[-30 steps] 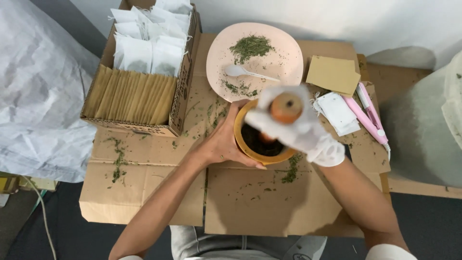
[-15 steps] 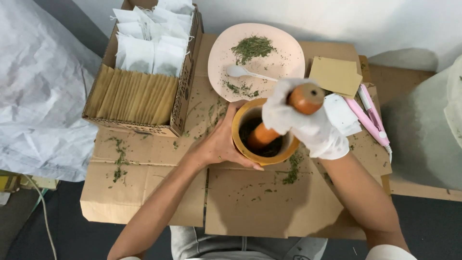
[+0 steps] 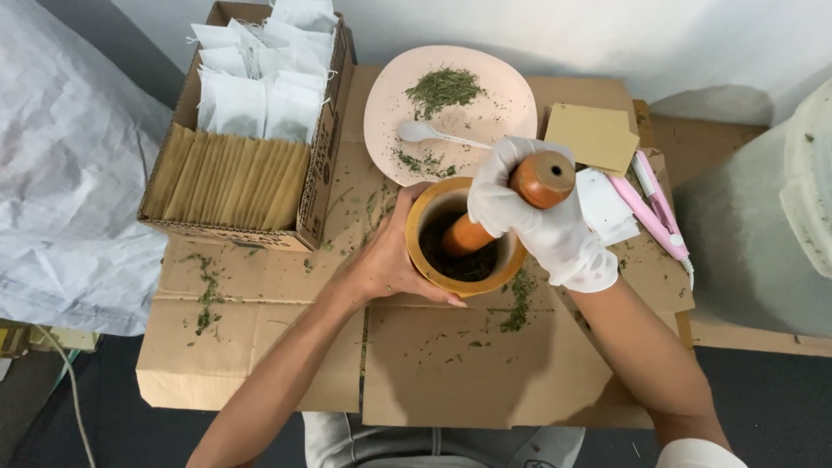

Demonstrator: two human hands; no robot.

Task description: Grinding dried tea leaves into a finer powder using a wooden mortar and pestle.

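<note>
A wooden mortar stands in the middle of flattened cardboard with dark crushed herb inside. My left hand, bare, wraps around the mortar's left wall. My right hand wears a white glove and grips an orange wooden pestle, which leans to the right with its lower end down in the mortar.
Behind the mortar lies a pink plate with dried green herb and a white spoon. A cardboard box of white sachets and tan envelopes sits at the left. Tan paper squares, white packets and a pink tool lie at the right. Herb crumbs are scattered about.
The pestle's top has swung to the right and its lower end has gone deeper into the mortar. My left hand has stayed on the mortar.
</note>
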